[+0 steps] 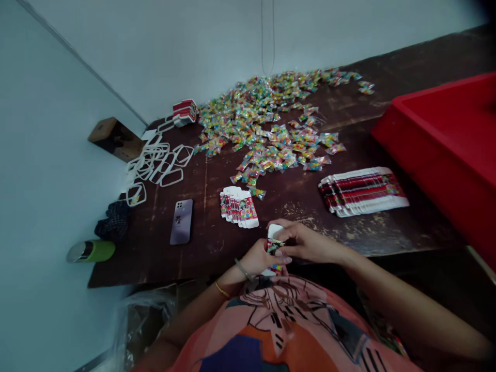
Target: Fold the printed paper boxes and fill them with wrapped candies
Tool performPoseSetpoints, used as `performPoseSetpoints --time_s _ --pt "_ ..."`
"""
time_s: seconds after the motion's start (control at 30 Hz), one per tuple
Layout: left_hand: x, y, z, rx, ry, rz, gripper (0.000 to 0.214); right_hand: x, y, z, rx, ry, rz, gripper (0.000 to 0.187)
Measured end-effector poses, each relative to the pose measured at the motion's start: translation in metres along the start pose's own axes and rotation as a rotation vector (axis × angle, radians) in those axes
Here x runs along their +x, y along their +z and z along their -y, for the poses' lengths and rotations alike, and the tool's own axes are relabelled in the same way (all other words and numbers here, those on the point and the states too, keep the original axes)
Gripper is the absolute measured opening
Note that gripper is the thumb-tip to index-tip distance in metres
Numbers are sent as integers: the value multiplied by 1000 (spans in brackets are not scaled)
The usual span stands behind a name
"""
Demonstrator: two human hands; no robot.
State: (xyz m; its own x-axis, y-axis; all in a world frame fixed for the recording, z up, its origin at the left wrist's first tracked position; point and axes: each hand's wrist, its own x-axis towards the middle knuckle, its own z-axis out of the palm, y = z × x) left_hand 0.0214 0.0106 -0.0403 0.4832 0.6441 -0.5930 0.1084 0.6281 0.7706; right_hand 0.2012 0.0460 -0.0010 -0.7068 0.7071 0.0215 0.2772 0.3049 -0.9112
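Close to my body, at the table's front edge, both hands hold one small printed cardboard box (274, 247) with a white end flap. My left hand (259, 257) grips it from the left, its thumb across the printed face. My right hand (300, 242) has its fingers closed at the upper part, by the white flap. Whether anything is inside the box I cannot see. Just beyond my hands lies a short row of flat printed boxes (239, 207). To the right is a longer row of overlapping flat red and white boxes (362, 191).
Many small clear packets of colourful candy (267, 124) spread over the dark table (209, 248). At the right stands a red bin (437, 119). On the left are a phone (182, 222), white bands (172, 177), a brown box (116, 138), a green bottle (93, 251) and stacked red boxes (185, 112).
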Motion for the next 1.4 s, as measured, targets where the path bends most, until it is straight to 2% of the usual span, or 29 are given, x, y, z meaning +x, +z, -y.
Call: performPoseSetpoints --time_s 0.13,0.23,0.33,0.4,0.53,0.6,0.67,0.73,0.8,0.9,1.0,1.07,1.13,1.27,1.4 --pt "-3 2 -4 176 195 -157 38 -3 -1 2 180 72 -42 15" --pt "-14 0 -5 160 325 -227 31 -17 9 3 277 136 -58 19" --pt "-22 -3 -4 134 423 -279 39 -32 26 -2 488 239 -236 44" --pt "-25 -3 -4 198 433 -237 37 -39 37 -10 736 350 -333 41" --pt "-28 -3 -10 404 450 -163 27 -44 48 -26 1214 523 -267 25" --pt "-31 -2 -16 413 460 -170 24 -45 47 -29 1373 539 -231 23" --pt "-34 -1 -20 368 446 -213 24 -45 43 -27 1439 530 -200 23" --pt "-34 2 -20 275 396 -256 23 -45 39 -23 1422 529 -158 20" --pt "-32 6 -18 78 290 -216 32 -43 36 -19 1355 542 -142 19" --pt "-24 11 -15 -308 21 -1 63 -37 33 -13 1134 541 -156 16" --pt "-17 13 -13 -494 -137 140 62 -30 28 -7 763 400 -209 18" --pt "-16 12 -11 -529 -131 155 58 -28 25 -3 579 300 -236 29" --pt "-16 8 -7 -548 -113 172 54 -26 23 -3 522 272 -226 34" --pt "-17 1 7 -573 -75 237 55 -23 24 -5 464 273 -226 26" --pt "-17 -4 14 -608 -49 254 65 -32 25 2 131 84 -147 26"
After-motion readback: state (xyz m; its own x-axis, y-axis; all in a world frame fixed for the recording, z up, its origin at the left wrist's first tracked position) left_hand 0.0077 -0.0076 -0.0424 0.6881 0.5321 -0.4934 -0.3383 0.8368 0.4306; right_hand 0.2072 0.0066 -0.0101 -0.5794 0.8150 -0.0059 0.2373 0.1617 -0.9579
